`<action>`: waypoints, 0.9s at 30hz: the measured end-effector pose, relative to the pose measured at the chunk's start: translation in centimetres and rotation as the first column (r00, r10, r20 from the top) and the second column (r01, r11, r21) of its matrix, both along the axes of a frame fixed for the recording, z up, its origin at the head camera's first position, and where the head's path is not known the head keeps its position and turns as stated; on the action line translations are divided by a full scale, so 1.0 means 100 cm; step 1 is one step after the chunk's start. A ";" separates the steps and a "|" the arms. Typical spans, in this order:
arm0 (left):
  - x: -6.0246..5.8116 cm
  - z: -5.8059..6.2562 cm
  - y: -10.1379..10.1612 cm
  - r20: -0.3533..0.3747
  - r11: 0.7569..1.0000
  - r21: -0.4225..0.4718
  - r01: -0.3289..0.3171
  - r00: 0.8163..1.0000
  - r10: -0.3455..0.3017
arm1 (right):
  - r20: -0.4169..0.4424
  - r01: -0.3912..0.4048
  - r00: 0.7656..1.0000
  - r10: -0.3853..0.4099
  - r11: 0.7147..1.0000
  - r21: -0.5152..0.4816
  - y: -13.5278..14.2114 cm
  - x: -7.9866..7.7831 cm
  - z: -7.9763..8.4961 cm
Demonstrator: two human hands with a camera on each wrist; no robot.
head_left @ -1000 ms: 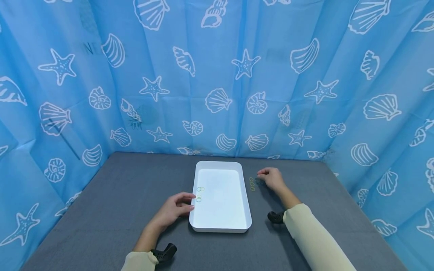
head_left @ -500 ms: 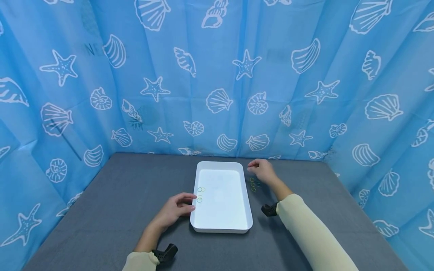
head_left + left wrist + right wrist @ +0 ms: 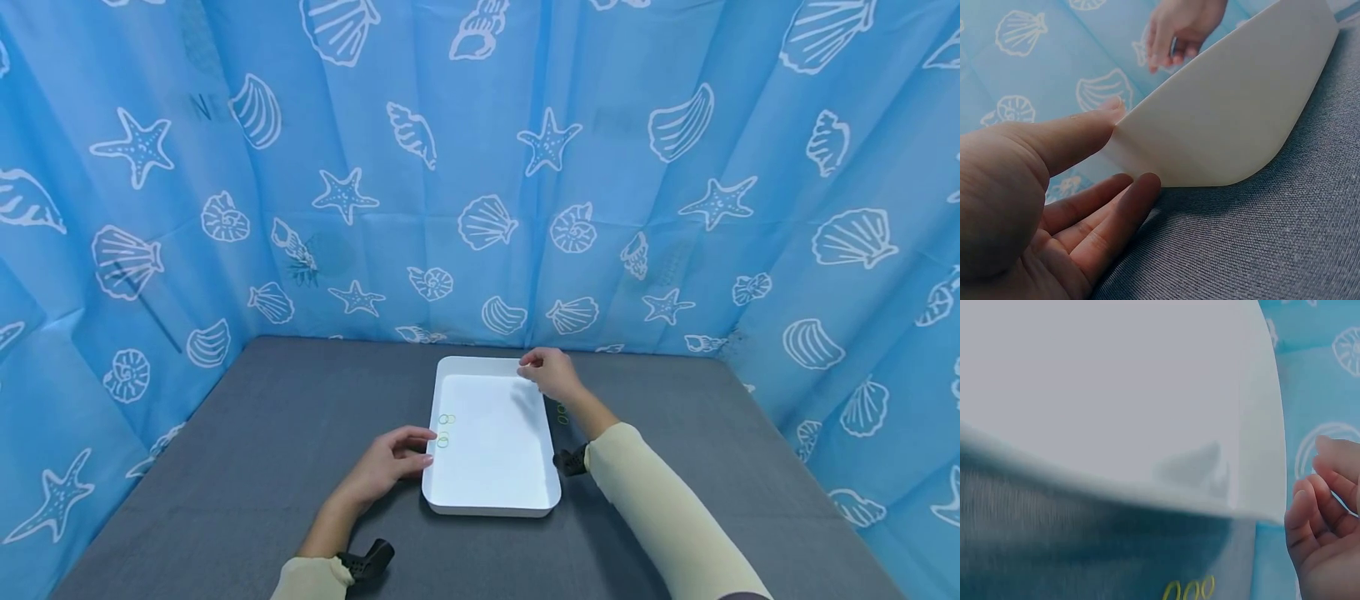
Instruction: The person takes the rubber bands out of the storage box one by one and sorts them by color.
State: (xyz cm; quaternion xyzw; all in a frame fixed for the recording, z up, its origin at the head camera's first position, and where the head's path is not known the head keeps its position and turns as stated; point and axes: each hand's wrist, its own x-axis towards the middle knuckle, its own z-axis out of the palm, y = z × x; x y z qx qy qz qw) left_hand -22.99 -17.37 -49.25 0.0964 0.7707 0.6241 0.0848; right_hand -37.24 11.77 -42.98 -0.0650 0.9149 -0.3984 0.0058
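My left hand point(image 3: 390, 462) holds the left side of a white rectangular tray point(image 3: 495, 454). In the left wrist view its upper digit meets the rim, while other fingertips point(image 3: 1144, 187) touch low on the outer wall. Over the tray's far right corner hovers my right hand point(image 3: 553, 375) with bent fingers. In the right wrist view those fingertips point(image 3: 1300, 500) appear beyond the tray corner; whether something thin is between them cannot be made out. Several thin green and yellowish rings point(image 3: 442, 440) lie inside the tray along its left side.
Yellow rings point(image 3: 1191, 589) lie in a row on the grey cloth right of the tray, partly hidden by the right arm in the head view. A blue shell-patterned curtain point(image 3: 480, 167) closes off the back and sides of the table point(image 3: 315, 392).
My right hand has moved left from beside the rings on the cloth to above the tray's far right corner. The left hand has stayed at the tray's left side.
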 end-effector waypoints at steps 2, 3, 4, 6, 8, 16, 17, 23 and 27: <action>0.000 0.001 0.000 -0.003 1.000 -0.001 0.001 1.000 -0.001 | 0.005 -0.009 1.000 0.009 1.000 -0.020 -0.007 0.001 0.000; 0.000 0.001 0.000 -0.003 1.000 -0.002 0.000 1.000 0.000 | 0.008 -0.016 1.000 0.017 0.999 -0.032 -0.010 0.002 -0.001; 0.000 0.001 0.000 -0.001 1.000 -0.002 0.000 1.000 0.000 | 0.010 -0.024 1.000 0.024 0.999 -0.041 -0.013 0.003 -0.001; 0.000 0.001 0.000 0.002 1.000 -0.002 -0.002 1.000 0.002 | 0.019 -0.037 0.999 0.038 0.997 -0.060 -0.019 0.005 -0.003; 0.000 0.001 0.000 0.007 1.000 -0.003 -0.004 1.000 0.004 | 0.023 -0.054 0.998 0.055 0.996 -0.070 -0.024 0.006 -0.005; 0.001 0.002 0.002 0.021 1.000 0.001 -0.010 1.000 0.010 | 0.027 -0.109 0.993 0.112 0.989 -0.105 -0.045 0.011 -0.014; 0.001 0.002 0.002 0.024 1.000 0.003 -0.010 1.000 0.010 | 0.029 -0.114 0.993 0.118 0.987 -0.111 -0.048 0.012 -0.015; 0.001 0.002 0.002 0.022 1.000 0.013 0.003 1.000 -0.003 | 0.056 -0.165 0.983 0.174 0.976 -0.140 -0.062 0.019 -0.022; -0.001 0.001 0.001 0.017 1.000 0.001 -0.004 1.000 0.004 | 0.050 -0.229 0.970 0.237 0.965 -0.128 -0.068 0.022 -0.027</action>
